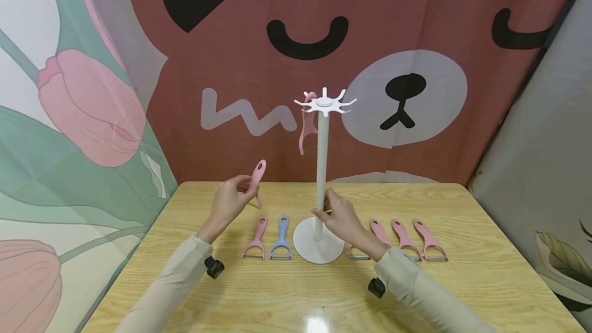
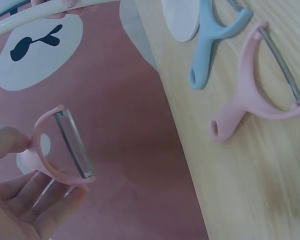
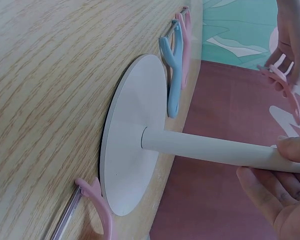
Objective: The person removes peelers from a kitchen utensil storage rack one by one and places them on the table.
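My left hand (image 1: 229,200) pinches a pink peeler (image 1: 257,174) above the table, its handle pointing up. In the left wrist view the thumb and fingers grip that peeler (image 2: 40,150) near its blade end. My right hand (image 1: 341,215) holds the white pole of a stand (image 1: 322,158) just above its round base (image 1: 307,251). One pink peeler (image 1: 307,122) hangs from a hook on the left side of the stand's top ring (image 1: 325,102). Left of the base, a pink peeler (image 1: 259,235) and a blue peeler (image 1: 282,235) lie on the table.
Right of the base lie several pink peelers (image 1: 427,238), partly hidden behind the right wrist and forearm. The wooden table (image 1: 277,297) meets a curtain with a bear print (image 1: 240,158) at its far edge. Flower-patterned cloth (image 1: 92,112) hangs at the left.
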The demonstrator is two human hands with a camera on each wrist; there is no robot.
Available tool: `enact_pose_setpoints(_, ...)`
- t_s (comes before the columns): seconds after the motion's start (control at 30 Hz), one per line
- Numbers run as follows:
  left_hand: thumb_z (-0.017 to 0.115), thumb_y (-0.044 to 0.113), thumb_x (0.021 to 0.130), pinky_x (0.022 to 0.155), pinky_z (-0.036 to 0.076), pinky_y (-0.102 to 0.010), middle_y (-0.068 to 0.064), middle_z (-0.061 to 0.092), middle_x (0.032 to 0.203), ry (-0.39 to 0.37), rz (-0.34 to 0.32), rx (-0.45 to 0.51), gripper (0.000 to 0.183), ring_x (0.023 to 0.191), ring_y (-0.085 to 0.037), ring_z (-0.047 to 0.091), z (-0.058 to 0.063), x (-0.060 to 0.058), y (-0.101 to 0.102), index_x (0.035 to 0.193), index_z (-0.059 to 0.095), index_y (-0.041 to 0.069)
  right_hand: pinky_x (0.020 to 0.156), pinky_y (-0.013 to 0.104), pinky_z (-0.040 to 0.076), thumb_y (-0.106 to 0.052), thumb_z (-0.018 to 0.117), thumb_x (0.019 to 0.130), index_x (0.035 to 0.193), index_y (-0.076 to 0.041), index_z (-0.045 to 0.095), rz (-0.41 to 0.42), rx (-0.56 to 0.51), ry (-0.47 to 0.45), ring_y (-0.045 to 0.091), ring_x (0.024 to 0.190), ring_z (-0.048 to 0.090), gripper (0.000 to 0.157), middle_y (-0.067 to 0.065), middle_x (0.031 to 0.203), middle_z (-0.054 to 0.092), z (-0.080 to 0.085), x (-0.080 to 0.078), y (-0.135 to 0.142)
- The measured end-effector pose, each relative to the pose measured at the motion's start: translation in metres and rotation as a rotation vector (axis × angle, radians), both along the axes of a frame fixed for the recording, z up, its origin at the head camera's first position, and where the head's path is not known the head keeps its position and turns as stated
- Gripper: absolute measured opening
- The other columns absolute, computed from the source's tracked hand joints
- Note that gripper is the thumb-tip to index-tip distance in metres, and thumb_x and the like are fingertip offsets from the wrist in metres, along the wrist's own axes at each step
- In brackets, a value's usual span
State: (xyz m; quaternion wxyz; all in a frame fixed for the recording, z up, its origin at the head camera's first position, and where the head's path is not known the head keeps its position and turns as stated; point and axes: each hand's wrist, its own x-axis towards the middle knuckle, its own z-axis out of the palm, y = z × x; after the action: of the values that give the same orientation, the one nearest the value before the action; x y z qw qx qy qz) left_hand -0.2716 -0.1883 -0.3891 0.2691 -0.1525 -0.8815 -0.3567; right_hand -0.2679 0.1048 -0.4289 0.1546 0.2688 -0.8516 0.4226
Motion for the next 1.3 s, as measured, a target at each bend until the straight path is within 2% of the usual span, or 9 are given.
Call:
enact_pose_setpoints(0.2, 0.073, 0.015, 0.088, 0.068, 0.056, -0.044, -0.012, 0.074, 0.088, -0.097, 0.041, -0.052, 0.027, 0.077, -0.026, 0.071, -0.003, 0.004, -0.007, 0.108, 0.071, -0.004, 0.061, 0.028, 0.056, -0.006, 0.078, 0.086, 0.099, -0.003, 0.058, 0.012, -0.003, 0.019, 0.018, 0.076, 0.068, 0.025, 0.002, 0.082, 0.062, 0.001, -0.001, 0.0)
enact_pose_setpoints(0.5, 0.072, 0.012, 0.084, 0.058, 0.051, -0.035, -0.011, 0.073, 0.084, -0.145, 0.062, -0.122, 0.022, 0.062, -0.016, 0.064, -0.008, 0.005, -0.013, 0.102, 0.074, -0.001, 0.06, 0.028, 0.055, -0.006, 0.077, 0.087, 0.099, -0.003, 0.057, 0.003, -0.002, 0.018, 0.017, 0.075, 0.067, 0.023, 0.002, 0.082, 0.062, 0.002, -0.002, 0.001)
enact_pose_setpoints(0.77, 0.073, 0.013, 0.083, 0.06, 0.053, -0.039, -0.013, 0.072, 0.083, -0.248, 0.13, -0.178, 0.024, 0.066, -0.021, 0.064, -0.016, 0.007, -0.022, 0.098, 0.072, -0.006, 0.061, 0.028, 0.056, -0.006, 0.077, 0.086, 0.099, -0.003, 0.057, 0.011, -0.002, 0.009, 0.018, 0.076, 0.068, 0.024, 0.003, 0.081, 0.062, 0.003, -0.003, 0.0)
enact_pose_setpoints(0.97, 0.072, 0.014, 0.083, 0.046, 0.042, -0.029, -0.013, 0.07, 0.079, -0.3, 0.134, -0.212, 0.026, 0.052, -0.014, 0.052, -0.022, 0.009, -0.028, 0.098, 0.072, -0.007, 0.06, 0.028, 0.055, -0.007, 0.077, 0.087, 0.099, -0.002, 0.057, 0.014, 0.0, 0.018, 0.017, 0.075, 0.068, 0.024, 0.003, 0.081, 0.062, 0.003, -0.003, 0.002)
enact_pose_setpoints(1.17, 0.072, 0.016, 0.082, 0.045, 0.038, -0.028, -0.008, 0.064, 0.071, -0.326, 0.158, -0.277, 0.024, 0.052, -0.015, 0.048, -0.029, 0.012, -0.03, 0.091, 0.07, -0.006, 0.061, 0.027, 0.055, -0.007, 0.077, 0.087, 0.099, -0.002, 0.057, 0.007, 0.008, 0.009, 0.017, 0.075, 0.067, 0.023, 0.002, 0.08, 0.061, 0.002, -0.002, 0.002)
enact_pose_setpoints(1.3, 0.073, 0.017, 0.08, 0.046, 0.037, -0.03, -0.004, 0.057, 0.065, -0.388, 0.182, -0.34, 0.022, 0.052, -0.016, 0.047, -0.031, 0.014, -0.03, 0.084, 0.066, -0.003, 0.062, 0.027, 0.055, -0.007, 0.076, 0.088, 0.099, -0.003, 0.057, 0.005, 0.016, -0.002, 0.017, 0.076, 0.067, 0.023, 0.002, 0.081, 0.061, 0.001, -0.001, 0.001)
